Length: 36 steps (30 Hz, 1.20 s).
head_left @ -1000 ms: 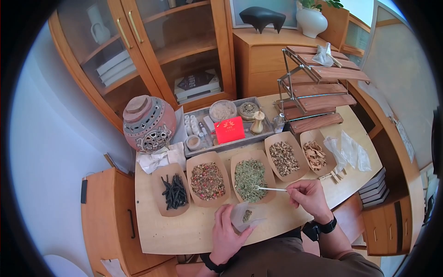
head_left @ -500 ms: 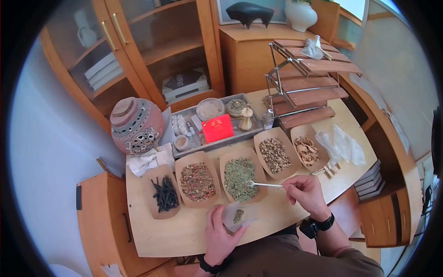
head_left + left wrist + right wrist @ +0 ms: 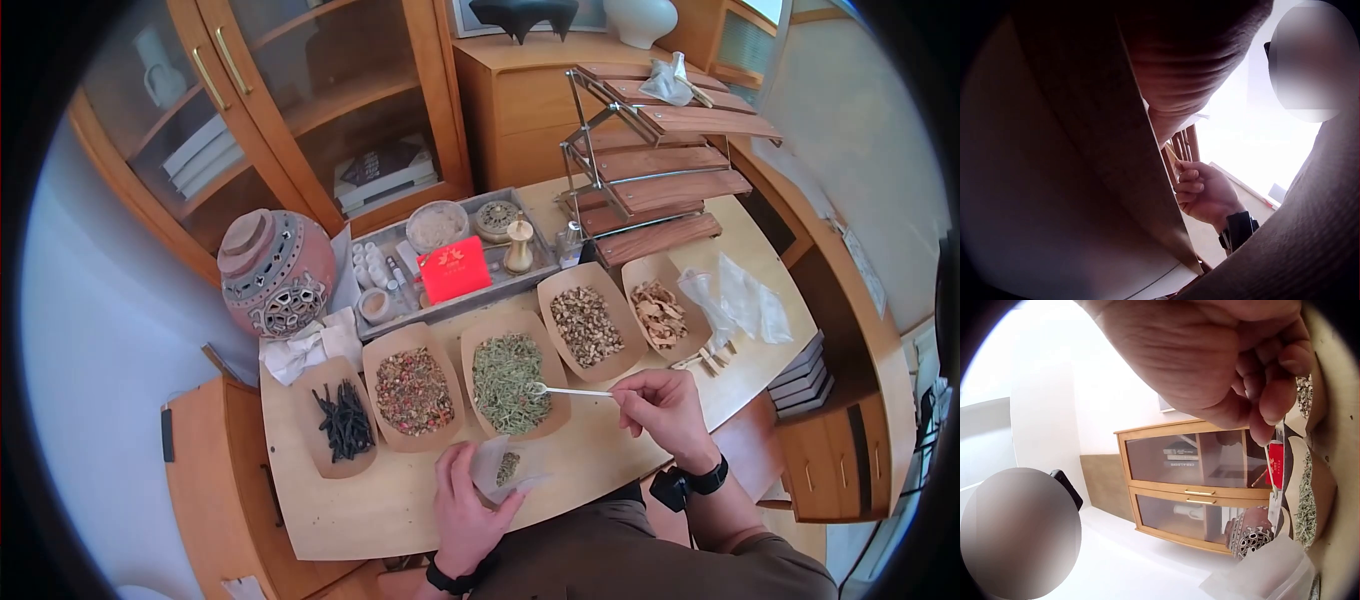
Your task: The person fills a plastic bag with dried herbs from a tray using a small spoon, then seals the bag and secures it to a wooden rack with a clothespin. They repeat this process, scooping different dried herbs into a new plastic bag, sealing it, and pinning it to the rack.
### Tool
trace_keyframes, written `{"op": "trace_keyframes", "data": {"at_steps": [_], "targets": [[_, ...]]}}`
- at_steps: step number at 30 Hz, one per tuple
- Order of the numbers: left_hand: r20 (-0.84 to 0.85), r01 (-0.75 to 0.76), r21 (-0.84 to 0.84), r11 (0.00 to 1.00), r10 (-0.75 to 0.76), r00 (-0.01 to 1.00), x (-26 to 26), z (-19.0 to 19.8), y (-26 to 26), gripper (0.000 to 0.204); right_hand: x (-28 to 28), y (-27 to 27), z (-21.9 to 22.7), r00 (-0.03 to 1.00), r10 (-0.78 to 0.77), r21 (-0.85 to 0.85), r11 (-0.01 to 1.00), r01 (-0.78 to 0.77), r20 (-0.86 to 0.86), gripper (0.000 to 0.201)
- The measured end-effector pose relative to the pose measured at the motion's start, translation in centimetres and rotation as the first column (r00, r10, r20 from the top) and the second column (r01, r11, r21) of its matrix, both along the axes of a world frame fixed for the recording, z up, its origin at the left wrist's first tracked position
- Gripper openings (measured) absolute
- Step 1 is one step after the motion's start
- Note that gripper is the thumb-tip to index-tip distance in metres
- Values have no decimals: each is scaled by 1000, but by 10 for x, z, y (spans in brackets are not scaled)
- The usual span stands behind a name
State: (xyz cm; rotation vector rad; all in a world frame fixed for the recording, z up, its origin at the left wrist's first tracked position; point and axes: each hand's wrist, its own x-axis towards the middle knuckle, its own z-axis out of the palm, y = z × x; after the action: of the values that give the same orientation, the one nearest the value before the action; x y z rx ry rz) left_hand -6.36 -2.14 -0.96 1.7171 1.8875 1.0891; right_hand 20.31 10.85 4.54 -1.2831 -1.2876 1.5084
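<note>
My right hand (image 3: 665,412) pinches the end of a thin white spoon (image 3: 580,392) between thumb and fingers. The spoon's tip is at the right side of the green dried herbs (image 3: 508,375), which fill the middle paper tray (image 3: 553,372). Just in front of that tray, my left hand (image 3: 468,508) holds a small translucent bag (image 3: 490,463) between thumb and fingers, mouth spread. A little dark-green herb shows inside it. In the right wrist view the same bag (image 3: 1275,572) appears below the spoon (image 3: 1270,465).
Flanking trays hold black pods (image 3: 345,425), a reddish floral mix (image 3: 413,395), brown pieces (image 3: 588,328) and tan chips (image 3: 658,312). Behind stand a grey tray (image 3: 525,285) with a red card (image 3: 452,270), a patterned jar (image 3: 275,270) and a folding wooden rack (image 3: 660,190). Clear bags (image 3: 745,305) lie right.
The head view has turned, so the table sits further left in it. The spoon tip has shifted slightly toward the right edge of the green herbs. Both hands keep their holds.
</note>
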Motion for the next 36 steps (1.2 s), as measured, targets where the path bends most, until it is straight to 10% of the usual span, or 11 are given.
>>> {"op": "trace_keyframes", "data": {"at_steps": [18, 21, 23, 36], "targets": [[-15, -32, -3, 999, 32, 999, 2, -2, -1, 93, 14, -19, 25, 987, 156, 110, 981, -160, 45, 8], [12, -18, 0, 1000, 18, 1000, 3, -3, -1, 92, -1, -26, 26, 931, 195, 395, 864, -312, 309, 11], [43, -11, -2, 1000, 12, 999, 3, -3, -1, 91, -4, -22, 31, 862, 191, 659, 574, -487, 470, 13], [30, 14, 72, 997, -17, 999, 0, -16, -7, 91, 17, -21, 18, 948, -50, 375, 924, -76, 314, 15]]}}
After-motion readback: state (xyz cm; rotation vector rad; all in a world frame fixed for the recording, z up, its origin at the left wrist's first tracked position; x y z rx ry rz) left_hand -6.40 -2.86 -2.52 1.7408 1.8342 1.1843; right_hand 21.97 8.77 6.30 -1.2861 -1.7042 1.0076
